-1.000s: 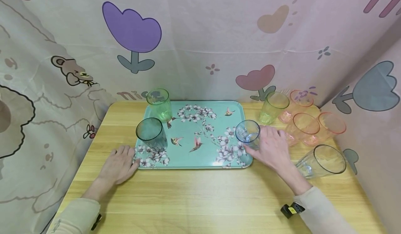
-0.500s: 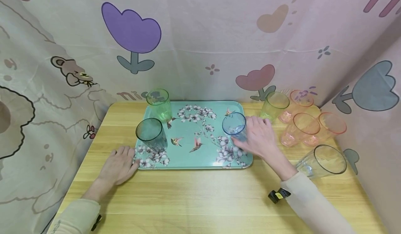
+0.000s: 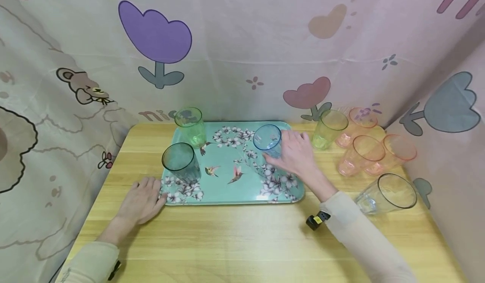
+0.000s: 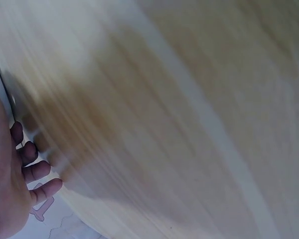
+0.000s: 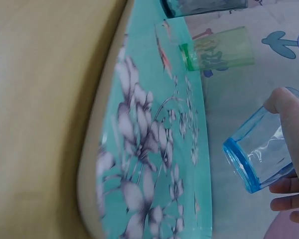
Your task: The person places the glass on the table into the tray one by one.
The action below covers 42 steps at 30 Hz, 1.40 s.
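My right hand (image 3: 296, 153) grips a clear blue drinking glass (image 3: 267, 141) from its right side, over the right part of a turquoise flowered tray (image 3: 235, 190). In the right wrist view the glass (image 5: 261, 149) is tilted, thumb on one side and fingers (image 5: 288, 203) on the other, its base clear of the tray. My left hand (image 3: 141, 201) rests flat on the table beside the tray's front left corner, holding nothing. A dark grey-green glass (image 3: 183, 165) and a green glass (image 3: 192, 129) stand on the tray's left side.
Right of the tray stand a yellow-green glass (image 3: 329, 130), several orange-pink glasses (image 3: 361, 154) and a large clear glass (image 3: 386, 194) with a dark rim. A patterned curtain (image 3: 235, 43) hangs behind the wooden table (image 3: 227, 241).
My right hand has carried the blue glass leftward and toward the back, from the tray's right edge to farther over the tray. The left hand stays where it was.
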### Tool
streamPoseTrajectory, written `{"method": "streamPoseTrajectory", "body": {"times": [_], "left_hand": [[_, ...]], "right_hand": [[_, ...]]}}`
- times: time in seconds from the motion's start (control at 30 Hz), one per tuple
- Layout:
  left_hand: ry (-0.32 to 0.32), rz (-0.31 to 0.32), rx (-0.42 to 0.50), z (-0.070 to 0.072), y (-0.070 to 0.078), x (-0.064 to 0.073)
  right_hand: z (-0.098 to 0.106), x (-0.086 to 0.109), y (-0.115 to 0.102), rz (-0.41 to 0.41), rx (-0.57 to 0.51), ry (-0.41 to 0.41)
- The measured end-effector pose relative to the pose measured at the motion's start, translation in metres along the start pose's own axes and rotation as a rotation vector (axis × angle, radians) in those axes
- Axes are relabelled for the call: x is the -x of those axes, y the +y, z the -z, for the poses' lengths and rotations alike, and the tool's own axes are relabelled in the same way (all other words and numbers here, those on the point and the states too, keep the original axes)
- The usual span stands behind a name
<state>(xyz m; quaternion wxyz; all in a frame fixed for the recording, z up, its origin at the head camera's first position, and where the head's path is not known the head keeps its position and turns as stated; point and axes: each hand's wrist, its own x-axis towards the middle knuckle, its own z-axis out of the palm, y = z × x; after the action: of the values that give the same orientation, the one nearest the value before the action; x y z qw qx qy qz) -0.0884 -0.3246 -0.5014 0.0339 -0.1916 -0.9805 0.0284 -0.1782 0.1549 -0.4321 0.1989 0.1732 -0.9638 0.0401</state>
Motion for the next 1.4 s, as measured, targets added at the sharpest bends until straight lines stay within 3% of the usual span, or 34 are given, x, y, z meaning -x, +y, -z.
{"method": "streamPoseTrajectory", "body": {"times": [0.1, 0.4, 0.9, 1.4], "left_hand": [[0.021, -0.002, -0.005, -0.001, -0.002, 0.000], [0.036, -0.012, -0.009, -0.002, -0.001, 0.000], [0.007, 0.002, -0.009, -0.003, -0.002, 0.000], [0.048, -0.007, -0.007, -0.005, -0.001, 0.000]], "right_hand": [[-0.003, -0.009, -0.005, -0.008, -0.017, -0.010], [-0.014, -0.029, -0.025, -0.104, -0.171, -0.148], [-0.040, -0.059, -0.066, -0.117, -0.289, -0.110], [-0.065, -0.081, -0.086, -0.145, -0.370, -0.108]]}}
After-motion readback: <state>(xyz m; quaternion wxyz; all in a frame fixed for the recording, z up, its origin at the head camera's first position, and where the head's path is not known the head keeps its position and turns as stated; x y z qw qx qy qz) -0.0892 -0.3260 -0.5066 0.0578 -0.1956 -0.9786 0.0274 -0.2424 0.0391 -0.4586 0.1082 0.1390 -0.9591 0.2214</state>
